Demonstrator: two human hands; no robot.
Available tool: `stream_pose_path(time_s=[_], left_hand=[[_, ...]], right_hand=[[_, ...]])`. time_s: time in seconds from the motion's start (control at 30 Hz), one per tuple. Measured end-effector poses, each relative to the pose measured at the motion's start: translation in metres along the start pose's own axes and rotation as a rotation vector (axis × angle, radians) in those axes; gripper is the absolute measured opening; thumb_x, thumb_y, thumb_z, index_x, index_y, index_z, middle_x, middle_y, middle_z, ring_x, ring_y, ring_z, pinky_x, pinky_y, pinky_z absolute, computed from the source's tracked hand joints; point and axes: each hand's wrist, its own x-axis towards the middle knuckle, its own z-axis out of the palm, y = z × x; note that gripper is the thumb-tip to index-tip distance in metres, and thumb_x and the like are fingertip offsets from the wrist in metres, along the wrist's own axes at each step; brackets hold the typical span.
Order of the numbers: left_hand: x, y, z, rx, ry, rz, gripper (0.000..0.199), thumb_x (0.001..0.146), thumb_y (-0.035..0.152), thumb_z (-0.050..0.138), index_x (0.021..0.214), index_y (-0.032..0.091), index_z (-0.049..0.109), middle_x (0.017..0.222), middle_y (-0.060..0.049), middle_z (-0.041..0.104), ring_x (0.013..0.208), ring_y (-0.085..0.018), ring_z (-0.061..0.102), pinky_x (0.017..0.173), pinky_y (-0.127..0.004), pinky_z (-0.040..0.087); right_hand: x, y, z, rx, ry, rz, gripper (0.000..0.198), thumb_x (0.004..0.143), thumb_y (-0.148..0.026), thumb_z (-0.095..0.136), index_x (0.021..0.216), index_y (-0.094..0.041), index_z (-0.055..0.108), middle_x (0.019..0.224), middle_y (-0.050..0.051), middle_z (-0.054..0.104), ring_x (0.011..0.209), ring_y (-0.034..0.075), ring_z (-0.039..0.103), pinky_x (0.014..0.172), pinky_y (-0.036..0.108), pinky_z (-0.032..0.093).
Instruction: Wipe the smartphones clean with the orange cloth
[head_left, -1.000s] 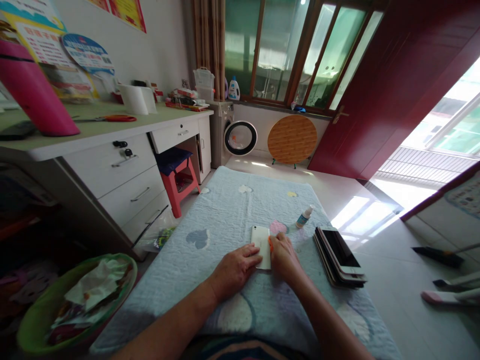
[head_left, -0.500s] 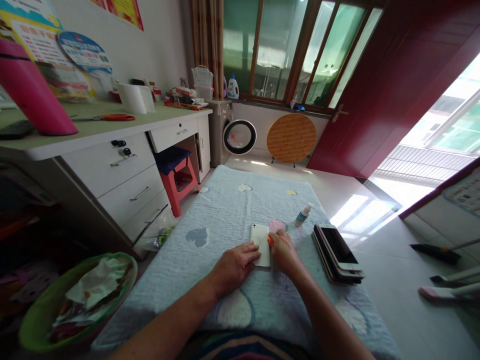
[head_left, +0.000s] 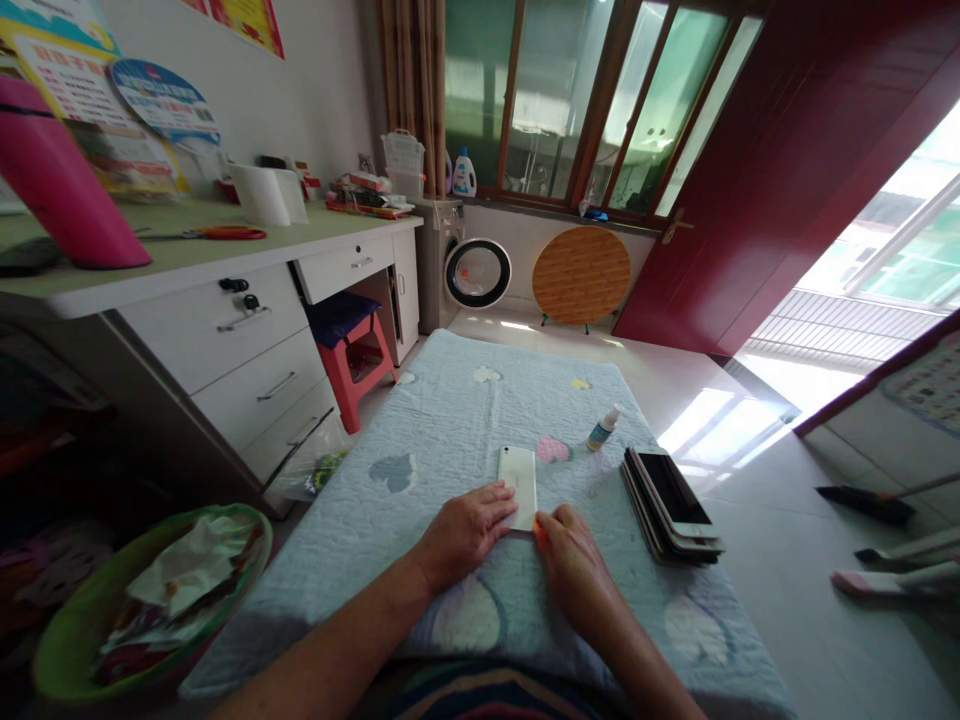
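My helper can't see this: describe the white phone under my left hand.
Find the pale blue quilted cloth with hearts. Near its middle, your bare left hand rests on a white rectangular phone. Its white back faces up, whereas the stacked flat phones at right show a black screen.

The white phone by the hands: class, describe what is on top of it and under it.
The left hand rests on the left part of the white phone, covering some of its upper face. Under it is the pale-blue quilt; the patch directly beneath is covered.
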Motion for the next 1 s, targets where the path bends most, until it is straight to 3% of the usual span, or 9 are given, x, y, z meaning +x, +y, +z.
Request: stream_pose_path(time_s=[0.23, 0.33, 0.43, 0.57, 0.63, 0.77, 1.0], left_hand=[[-0.001, 0.0, 0.0, -0.003, 0.012, 0.007, 0.033, 0.088, 0.017, 0.06, 0.121, 0.02, 0.065, 0.132, -0.007, 0.061, 0.127, -0.021, 0.053, 0.109, -0.036, 0.042], [-0.001, 0.001, -0.001, -0.006, 0.014, 0.003, 0.033, 0.089, 0.018, 0.059, 0.122, 0.02, 0.065, 0.133, -0.008, 0.061, 0.128, -0.021, 0.052, 0.109, -0.037, 0.041], [-0.002, 0.003, -0.004, -0.012, 0.007, -0.005, 0.032, 0.09, 0.02, 0.057, 0.122, 0.02, 0.065, 0.133, -0.008, 0.06, 0.127, -0.022, 0.053, 0.11, -0.037, 0.041], [-0.001, 0.005, -0.006, -0.019, -0.002, -0.011, 0.033, 0.089, 0.019, 0.058, 0.121, 0.02, 0.065, 0.133, -0.008, 0.06, 0.127, -0.022, 0.053, 0.11, -0.037, 0.04], [-0.001, 0.004, -0.006, -0.026, -0.004, -0.013, 0.034, 0.088, 0.018, 0.058, 0.122, 0.02, 0.065, 0.134, -0.008, 0.06, 0.127, -0.022, 0.052, 0.111, -0.037, 0.039], [0.0, 0.004, -0.007, -0.048, -0.005, -0.019, 0.036, 0.088, 0.018, 0.059, 0.123, 0.022, 0.064, 0.134, -0.007, 0.06, 0.128, -0.022, 0.052, 0.11, -0.037, 0.04], [0.0, 0.004, -0.006, -0.035, -0.003, -0.009, 0.034, 0.089, 0.018, 0.057, 0.122, 0.021, 0.064, 0.134, -0.008, 0.06, 0.127, -0.022, 0.052, 0.11, -0.038, 0.04]], right_hand=[[-0.016, -0.008, -0.016, 0.069, -0.058, -0.023, 0.024, 0.093, -0.016, 0.042, 0.079, -0.019, 0.063, 0.082, 0.004, 0.058, 0.078, 0.017, 0.056, 0.07, 0.025, 0.039], [-0.009, -0.002, -0.029, 0.175, -0.078, -0.075, 0.022, 0.091, -0.016, 0.045, 0.087, -0.02, 0.066, 0.083, 0.004, 0.06, 0.078, 0.016, 0.058, 0.071, 0.025, 0.041], [0.016, 0.008, -0.033, 0.197, 0.087, -0.066, 0.022, 0.088, -0.016, 0.047, 0.1, -0.018, 0.065, 0.087, 0.005, 0.061, 0.082, 0.018, 0.059, 0.077, 0.028, 0.043], [0.065, 0.022, -0.02, 0.175, 0.347, -0.022, 0.026, 0.085, -0.016, 0.047, 0.104, -0.016, 0.065, 0.094, 0.009, 0.061, 0.087, 0.02, 0.058, 0.082, 0.031, 0.045], [0.084, 0.026, -0.01, 0.136, 0.386, -0.001, 0.026, 0.084, -0.015, 0.047, 0.101, -0.016, 0.066, 0.094, 0.009, 0.062, 0.087, 0.019, 0.057, 0.083, 0.03, 0.045], [0.097, 0.027, 0.004, 0.044, 0.299, 0.01, 0.025, 0.087, -0.017, 0.046, 0.092, -0.016, 0.07, 0.088, 0.009, 0.061, 0.083, 0.019, 0.054, 0.079, 0.027, 0.042], [0.074, 0.025, 0.004, -0.043, 0.164, 0.036, 0.027, 0.088, -0.015, 0.045, 0.082, -0.016, 0.071, 0.081, 0.007, 0.059, 0.078, 0.018, 0.054, 0.073, 0.026, 0.038]])
